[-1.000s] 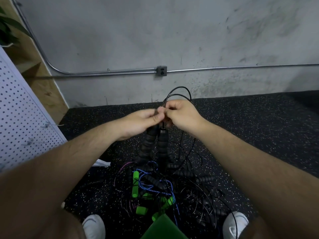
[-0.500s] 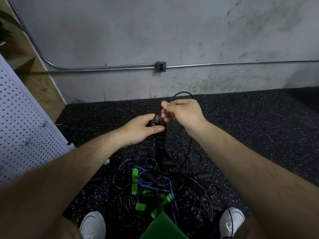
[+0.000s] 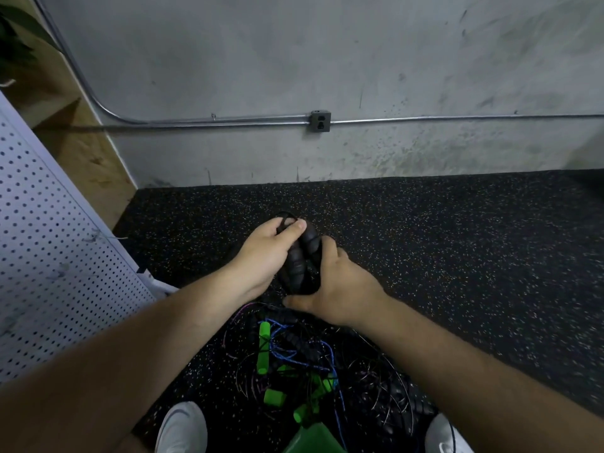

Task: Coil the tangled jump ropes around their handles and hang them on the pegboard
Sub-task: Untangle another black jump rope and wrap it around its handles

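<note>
**Gripping a pair of black handles above the tangle**

Clamping the top of the two black handles (image 3: 298, 264), the left hand (image 3: 266, 255) has its fingers curled round them and its thumb laid across their upper ends. That seems meant to keep the pair side by side as one bundle. A short loop of black cord (image 3: 287, 215) pokes out just above that thumb. The right hand (image 3: 341, 289) is wrapped round the lower part of the same handles, thumb underneath. It is probably steadying the bundle or guiding cord around it, though how many turns are on cannot be told.

Both hands hold the pair up off the floor (image 3: 457, 256), likely so that slack can hang free of the heap. Directly below, between the white shoes (image 3: 181, 426), lies the pile of ropes (image 3: 327, 364). Its thin black, blue and purplish strands are knotted among green handles (image 3: 264, 343) and more black ones, none of them coiled.

The pegboard (image 3: 49, 256) stands near on the left, and nothing hangs on the part in view. Behind is a grey wall (image 3: 359, 60) with an outlet (image 3: 320, 121).
</note>
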`<state>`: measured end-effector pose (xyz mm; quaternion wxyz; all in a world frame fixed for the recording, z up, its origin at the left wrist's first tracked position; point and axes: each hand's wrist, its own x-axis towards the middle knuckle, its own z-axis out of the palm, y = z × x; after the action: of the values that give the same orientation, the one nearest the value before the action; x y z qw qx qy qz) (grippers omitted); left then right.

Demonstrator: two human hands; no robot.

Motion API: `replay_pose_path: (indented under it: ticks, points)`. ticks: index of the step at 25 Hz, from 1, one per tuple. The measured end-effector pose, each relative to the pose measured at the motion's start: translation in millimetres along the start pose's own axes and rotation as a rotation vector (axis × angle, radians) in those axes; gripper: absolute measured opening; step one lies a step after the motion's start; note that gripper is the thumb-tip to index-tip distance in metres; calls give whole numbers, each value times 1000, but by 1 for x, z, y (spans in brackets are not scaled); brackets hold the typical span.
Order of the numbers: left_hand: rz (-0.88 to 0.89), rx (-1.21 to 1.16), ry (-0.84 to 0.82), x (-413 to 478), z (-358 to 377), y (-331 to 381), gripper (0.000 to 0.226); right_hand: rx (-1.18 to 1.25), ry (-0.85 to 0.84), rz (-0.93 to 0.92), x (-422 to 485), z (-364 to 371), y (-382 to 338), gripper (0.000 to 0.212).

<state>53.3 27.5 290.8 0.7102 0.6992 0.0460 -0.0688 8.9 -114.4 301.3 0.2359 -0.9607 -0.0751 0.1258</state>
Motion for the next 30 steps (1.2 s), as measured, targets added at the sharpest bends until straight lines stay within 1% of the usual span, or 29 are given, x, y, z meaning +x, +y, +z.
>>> replay_pose_path:
  ticks: [1,2,3,4,5,6,7,8,9,10,11,12,13,14,16,17,19,21,23,24,26,27,28,30]
  points:
    - [-46,-48,-16,1,-1,-1,22,-14,35,-15,5,3,2,87]
    - [-85,-47,-43,2,-5,0,27,-37,74,-28,9,3,3,78]
    - [-117,17,-83,4,-11,2,36,-91,113,-43,13,0,4,72]
    - [-125,189,-122,6,-19,6,48,-165,148,-67,16,-4,6,69]
    - [-101,463,-140,6,-28,11,59,-231,171,-103,19,-8,9,68]
    - [-27,806,-94,6,-37,16,66,-275,175,-134,21,-13,12,68]
    - [99,1113,0,6,-45,20,68,-311,164,-162,23,-17,16,71]
    - [275,1271,64,6,-51,23,67,-354,149,-190,25,-21,19,74]
    - [427,1266,39,6,-54,24,69,-399,140,-222,27,-24,22,76]
    - [526,1219,-66,4,-55,25,77,-436,135,-256,29,-27,24,78]
    - [588,1227,-194,2,-53,25,89,-463,131,-291,29,-28,26,78]
    - [626,1330,-280,2,-48,22,102,-480,121,-328,29,-29,27,79]
    - [672,1435,-314,4,-42,16,107,-488,108,-363,29,-29,28,81]
    - [718,1495,-306,5,-36,10,104,-490,100,-387,30,-29,28,83]
    - [766,1494,-229,9,-26,2,79,-483,119,-392,30,-30,27,88]
    - [776,1476,-191,10,-24,3,69,-467,158,-369,29,-31,28,91]
    - [705,1413,-123,12,-24,7,60,-397,255,-278,28,-35,32,100]
    - [622,1358,-72,12,-28,10,58,-300,301,-230,27,-37,37,99]
    - [595,1353,-77,11,-28,10,58,-234,310,-257,26,-36,38,88]
    - [591,1351,-98,10,-27,10,59,-275,339,-289,25,-34,37,79]
    - [583,1350,-124,10,-25,9,61,-454,425,-339,24,-32,32,63]
    - [595,1365,-120,10,-26,10,63,-493,430,-344,24,-32,29,59]
    - [628,1393,-107,11,-26,10,66,-481,402,-327,24,-33,27,58]
    - [732,1466,-96,11,-28,10,75,-396,337,-278,23,-33,25,59]
